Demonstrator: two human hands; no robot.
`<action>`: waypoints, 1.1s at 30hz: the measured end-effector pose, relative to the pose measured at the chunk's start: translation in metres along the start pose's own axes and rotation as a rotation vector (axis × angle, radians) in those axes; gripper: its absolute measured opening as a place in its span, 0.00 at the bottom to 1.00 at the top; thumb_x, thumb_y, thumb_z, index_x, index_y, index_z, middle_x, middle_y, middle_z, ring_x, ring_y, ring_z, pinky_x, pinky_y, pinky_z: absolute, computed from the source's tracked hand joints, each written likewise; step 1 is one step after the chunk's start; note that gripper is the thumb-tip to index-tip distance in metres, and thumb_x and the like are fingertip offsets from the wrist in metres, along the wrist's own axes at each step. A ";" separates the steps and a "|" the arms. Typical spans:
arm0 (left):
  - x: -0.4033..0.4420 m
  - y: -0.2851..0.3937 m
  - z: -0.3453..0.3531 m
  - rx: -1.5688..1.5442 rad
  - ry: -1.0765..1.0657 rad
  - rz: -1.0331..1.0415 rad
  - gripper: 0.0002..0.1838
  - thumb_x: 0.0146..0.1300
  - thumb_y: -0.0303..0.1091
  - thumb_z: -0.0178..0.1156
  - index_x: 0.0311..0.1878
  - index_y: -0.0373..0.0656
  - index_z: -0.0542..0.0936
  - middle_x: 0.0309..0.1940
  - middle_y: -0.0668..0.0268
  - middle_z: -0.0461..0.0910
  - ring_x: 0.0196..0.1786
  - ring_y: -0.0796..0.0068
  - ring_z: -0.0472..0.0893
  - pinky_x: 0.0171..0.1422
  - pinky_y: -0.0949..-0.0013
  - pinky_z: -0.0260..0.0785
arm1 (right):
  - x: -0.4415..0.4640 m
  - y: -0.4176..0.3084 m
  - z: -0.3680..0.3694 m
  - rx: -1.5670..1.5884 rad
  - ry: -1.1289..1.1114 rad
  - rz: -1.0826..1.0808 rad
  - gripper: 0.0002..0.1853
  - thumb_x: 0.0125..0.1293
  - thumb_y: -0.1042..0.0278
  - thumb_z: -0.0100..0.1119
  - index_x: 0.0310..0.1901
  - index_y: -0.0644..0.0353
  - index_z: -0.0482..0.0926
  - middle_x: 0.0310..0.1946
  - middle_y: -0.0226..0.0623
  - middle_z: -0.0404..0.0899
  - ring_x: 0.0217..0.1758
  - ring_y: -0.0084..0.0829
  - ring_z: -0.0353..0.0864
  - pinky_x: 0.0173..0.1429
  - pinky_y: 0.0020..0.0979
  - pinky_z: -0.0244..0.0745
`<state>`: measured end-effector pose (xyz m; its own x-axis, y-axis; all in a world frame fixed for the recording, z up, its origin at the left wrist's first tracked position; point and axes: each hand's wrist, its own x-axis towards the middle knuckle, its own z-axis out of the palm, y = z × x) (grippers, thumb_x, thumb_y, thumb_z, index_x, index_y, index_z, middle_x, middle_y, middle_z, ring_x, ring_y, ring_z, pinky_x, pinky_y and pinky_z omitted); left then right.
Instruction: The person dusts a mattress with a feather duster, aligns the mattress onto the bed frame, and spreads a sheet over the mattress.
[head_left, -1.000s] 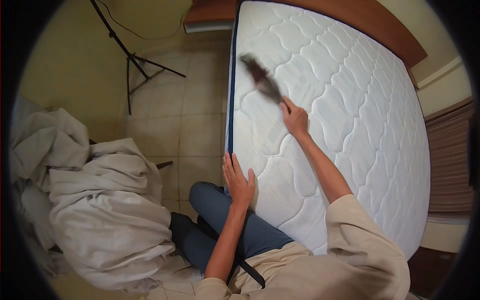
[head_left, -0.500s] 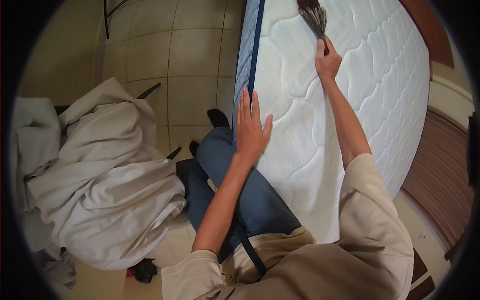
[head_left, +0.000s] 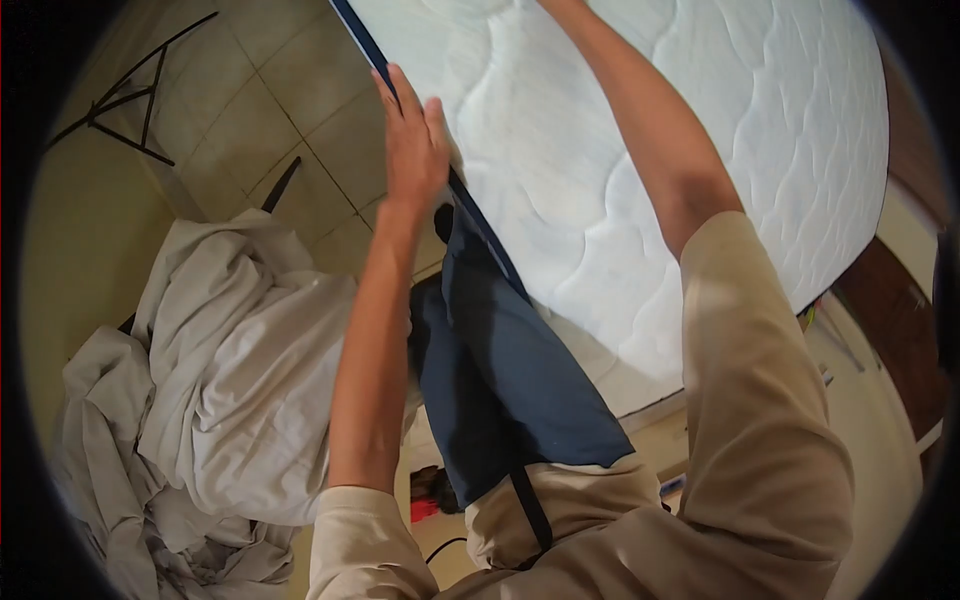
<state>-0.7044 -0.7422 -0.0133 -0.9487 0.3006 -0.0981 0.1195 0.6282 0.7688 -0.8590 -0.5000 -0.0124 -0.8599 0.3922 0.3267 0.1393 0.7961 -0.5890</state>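
Along the navy-piped edge of a white quilted mattress (head_left: 620, 200), my left hand (head_left: 415, 150) lies with fingers stretched out. It appears to rest on that edge and holds nothing. My right forearm (head_left: 650, 110) reaches forward over the mattress top. The right hand itself is cut off by the upper border of the view, so its fingers and anything in them are hidden.
A heap of crumpled beige cloth (head_left: 240, 370) lies on my left, with a dark leg sticking out behind it. A black metal frame (head_left: 130, 95) stands on the tiled floor (head_left: 310, 110). My legs (head_left: 510, 370) are against the mattress side.
My right hand, earlier gripping a dark-bristled hand brush over the mattress, has gone beyond the top of the view. My left hand appears farther up and left as the view turned.
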 end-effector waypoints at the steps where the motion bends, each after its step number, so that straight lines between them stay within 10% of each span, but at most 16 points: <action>1: 0.001 -0.003 -0.002 -0.009 -0.022 -0.012 0.36 0.80 0.44 0.40 0.80 0.32 0.42 0.79 0.32 0.35 0.80 0.32 0.48 0.80 0.50 0.52 | -0.027 -0.006 -0.015 -0.011 0.000 0.061 0.17 0.73 0.56 0.56 0.56 0.54 0.85 0.36 0.56 0.85 0.38 0.56 0.84 0.44 0.46 0.78; 6: 0.003 -0.018 -0.017 0.052 -0.082 -0.040 0.37 0.77 0.42 0.47 0.80 0.35 0.45 0.80 0.38 0.40 0.79 0.35 0.52 0.79 0.44 0.52 | -0.214 -0.018 -0.100 -0.069 -0.333 -0.024 0.15 0.72 0.57 0.58 0.56 0.46 0.85 0.25 0.45 0.83 0.25 0.47 0.84 0.32 0.44 0.78; 8: -0.004 -0.045 -0.021 0.840 -0.396 0.257 0.37 0.78 0.45 0.43 0.82 0.41 0.44 0.81 0.44 0.41 0.81 0.42 0.49 0.80 0.44 0.50 | -0.278 -0.022 -0.154 -0.038 -0.504 -0.194 0.15 0.71 0.62 0.60 0.56 0.47 0.85 0.26 0.45 0.84 0.25 0.43 0.84 0.30 0.38 0.77; 9: -0.015 -0.048 -0.022 0.450 -0.104 0.376 0.37 0.77 0.44 0.44 0.82 0.43 0.44 0.82 0.46 0.41 0.83 0.48 0.47 0.81 0.43 0.49 | -0.301 -0.018 -0.175 0.034 -0.529 -0.063 0.18 0.69 0.61 0.62 0.60 0.45 0.83 0.26 0.41 0.84 0.25 0.46 0.83 0.32 0.43 0.78; 12: -0.016 -0.013 -0.020 0.274 -0.109 -0.009 0.37 0.74 0.38 0.47 0.82 0.44 0.45 0.83 0.51 0.41 0.83 0.49 0.48 0.81 0.43 0.49 | -0.326 -0.005 -0.223 -0.083 -0.555 0.224 0.13 0.71 0.59 0.59 0.53 0.53 0.83 0.25 0.47 0.82 0.28 0.53 0.81 0.36 0.44 0.76; 14: -0.021 -0.008 -0.016 0.275 -0.071 -0.001 0.37 0.72 0.33 0.50 0.81 0.43 0.50 0.82 0.52 0.45 0.83 0.52 0.48 0.82 0.44 0.46 | -0.358 0.003 -0.241 -0.008 -0.349 0.786 0.12 0.74 0.58 0.56 0.43 0.60 0.79 0.28 0.52 0.79 0.31 0.56 0.77 0.39 0.45 0.73; 18: -0.022 0.001 -0.008 0.385 0.064 0.315 0.33 0.73 0.30 0.45 0.80 0.39 0.53 0.80 0.44 0.48 0.81 0.44 0.51 0.82 0.47 0.47 | -0.404 -0.018 -0.272 0.280 -0.990 0.603 0.18 0.75 0.57 0.57 0.38 0.68 0.72 0.26 0.46 0.73 0.32 0.34 0.72 0.40 0.38 0.70; 20: -0.041 0.017 0.001 0.444 0.047 0.448 0.33 0.71 0.26 0.45 0.80 0.39 0.54 0.80 0.45 0.49 0.82 0.45 0.50 0.83 0.47 0.45 | -0.447 0.002 -0.279 0.392 -0.634 0.718 0.18 0.74 0.57 0.58 0.36 0.67 0.72 0.22 0.38 0.71 0.30 0.30 0.72 0.37 0.37 0.69; 22: -0.067 0.026 0.016 1.373 -0.177 0.656 0.35 0.72 0.35 0.49 0.81 0.43 0.53 0.82 0.52 0.49 0.83 0.52 0.49 0.83 0.44 0.43 | -0.483 -0.004 -0.293 0.539 -0.402 1.097 0.19 0.74 0.57 0.58 0.33 0.65 0.71 0.21 0.30 0.67 0.27 0.26 0.65 0.34 0.33 0.64; 23: -0.081 0.031 0.020 1.100 -0.248 0.630 0.35 0.72 0.37 0.51 0.79 0.41 0.57 0.80 0.50 0.52 0.83 0.51 0.49 0.84 0.44 0.40 | -0.506 -0.005 -0.296 0.685 -0.146 1.463 0.21 0.75 0.56 0.57 0.29 0.63 0.69 0.19 0.22 0.63 0.25 0.21 0.58 0.30 0.29 0.60; 27: -0.122 0.053 0.057 0.338 -0.184 0.369 0.35 0.75 0.40 0.48 0.79 0.35 0.53 0.82 0.51 0.49 0.84 0.50 0.46 0.84 0.43 0.35 | -0.536 0.008 -0.319 0.363 -0.723 0.676 0.25 0.77 0.50 0.54 0.22 0.55 0.70 0.16 0.23 0.67 0.17 0.17 0.60 0.21 0.27 0.53; 30: -0.152 0.065 0.080 0.430 -0.180 0.339 0.35 0.77 0.42 0.45 0.80 0.34 0.52 0.82 0.50 0.46 0.84 0.50 0.44 0.84 0.44 0.33 | -0.552 0.023 -0.340 0.371 -0.426 1.074 0.29 0.76 0.47 0.54 0.19 0.56 0.70 0.15 0.23 0.64 0.18 0.19 0.64 0.21 0.30 0.56; 33: -0.175 0.076 0.098 0.433 -0.181 0.324 0.35 0.77 0.43 0.43 0.80 0.33 0.51 0.82 0.50 0.44 0.84 0.51 0.42 0.84 0.44 0.31 | -0.557 0.004 -0.368 0.382 -0.747 1.350 0.29 0.72 0.49 0.61 0.17 0.59 0.68 0.13 0.23 0.63 0.17 0.19 0.62 0.22 0.31 0.55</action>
<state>-0.5004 -0.6768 -0.0002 -0.7826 0.6214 -0.0362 0.5416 0.7085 0.4525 -0.1986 -0.5457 0.0758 -0.2653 0.2875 -0.9203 0.9396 -0.1371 -0.3137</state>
